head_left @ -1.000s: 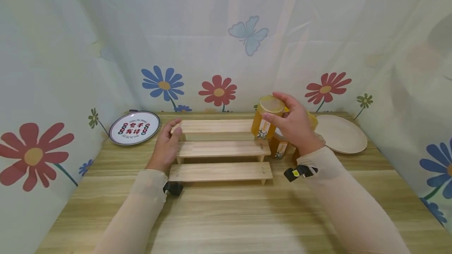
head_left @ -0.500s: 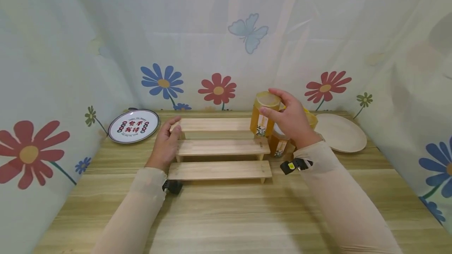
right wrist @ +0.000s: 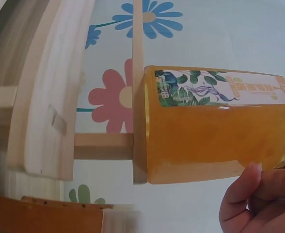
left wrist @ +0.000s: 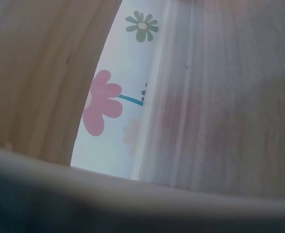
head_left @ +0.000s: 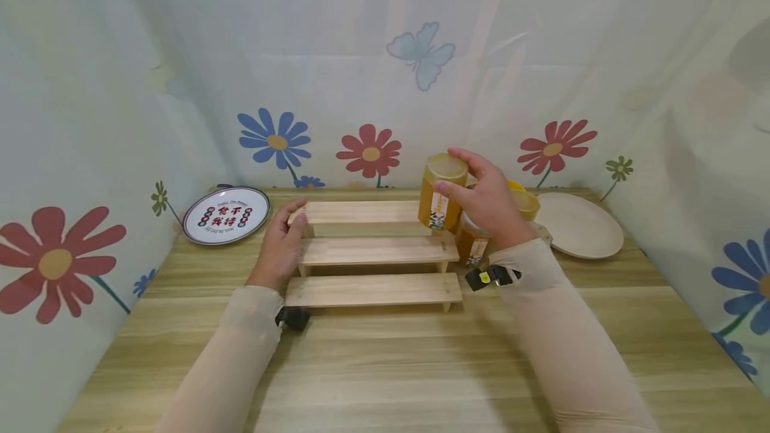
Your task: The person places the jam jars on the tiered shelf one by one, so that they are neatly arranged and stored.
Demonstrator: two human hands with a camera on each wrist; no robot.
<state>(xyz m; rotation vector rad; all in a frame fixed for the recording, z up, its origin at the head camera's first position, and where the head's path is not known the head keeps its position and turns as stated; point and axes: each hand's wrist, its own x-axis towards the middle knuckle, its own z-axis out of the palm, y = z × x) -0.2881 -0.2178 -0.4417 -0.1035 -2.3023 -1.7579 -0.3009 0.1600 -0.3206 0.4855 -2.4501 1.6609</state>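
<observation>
In the head view, a tiered wooden stand (head_left: pixel 373 250) with three steps stands on the table. My left hand (head_left: pixel 278 249) grips the left end of its top step, thumb in front. At the other end, my right hand (head_left: pixel 492 202) holds a jar of amber honey (head_left: pixel 428 202) upright by its upper part. The right wrist view shows the base of this labelled jar (right wrist: pixel 215 136) right against the top step's board (right wrist: pixel 139 92). A second honey jar (head_left: pixel 466 240) stands on the table beside the stand, partly behind my right wrist.
Behind my right hand shows a yellow-topped container (head_left: pixel 527 203), partly hidden. A beige plate (head_left: pixel 583 227) lies at the right, a white plate with dark rim and red characters (head_left: pixel 225 216) at the left. A flowered curtain (head_left: pixel 325 72) encloses the table's back and sides.
My right hand has moved the honey jar a little to the left, over the right end of the top step. The left hand keeps its grip on the stand.
</observation>
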